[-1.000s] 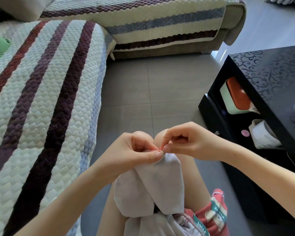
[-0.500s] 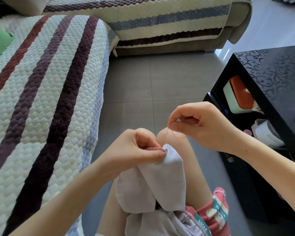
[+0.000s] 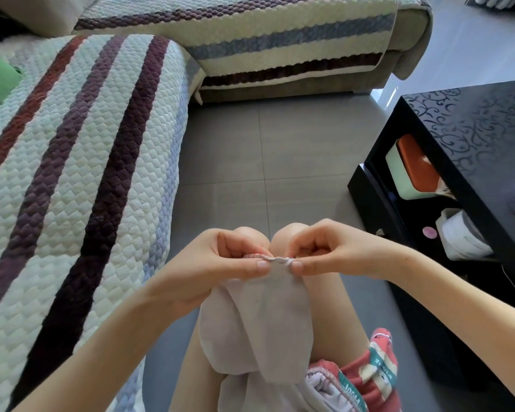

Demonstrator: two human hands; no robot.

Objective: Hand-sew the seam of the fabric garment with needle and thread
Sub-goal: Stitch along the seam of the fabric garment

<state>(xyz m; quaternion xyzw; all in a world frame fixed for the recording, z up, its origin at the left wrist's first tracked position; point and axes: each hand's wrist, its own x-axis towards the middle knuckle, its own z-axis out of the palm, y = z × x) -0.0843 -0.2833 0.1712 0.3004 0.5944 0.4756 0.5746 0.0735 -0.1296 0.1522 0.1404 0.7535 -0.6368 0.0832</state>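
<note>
A pale lilac-grey fabric garment (image 3: 268, 319) hangs over my knees, its top seam edge (image 3: 277, 259) bunched into small gathers. My left hand (image 3: 220, 263) pinches the left end of that seam between thumb and fingers. My right hand (image 3: 327, 254) pinches the right end, thumb tip pressed to the cloth. A trace of red thread (image 3: 260, 248) shows by my left fingertips. The needle is not visible; it may be hidden in my right fingers.
A quilted striped sofa (image 3: 72, 173) runs along my left and across the back. A glossy black cabinet (image 3: 473, 138) stands at right, with an orange-lidded box (image 3: 414, 171) and a white roll (image 3: 461, 236) on its shelf. Grey tiled floor (image 3: 265, 159) lies between.
My right hand, which had lifted up and right drawing the red thread taut, has come back down to the seam and now pinches its right end. The left hand kept its hold.
</note>
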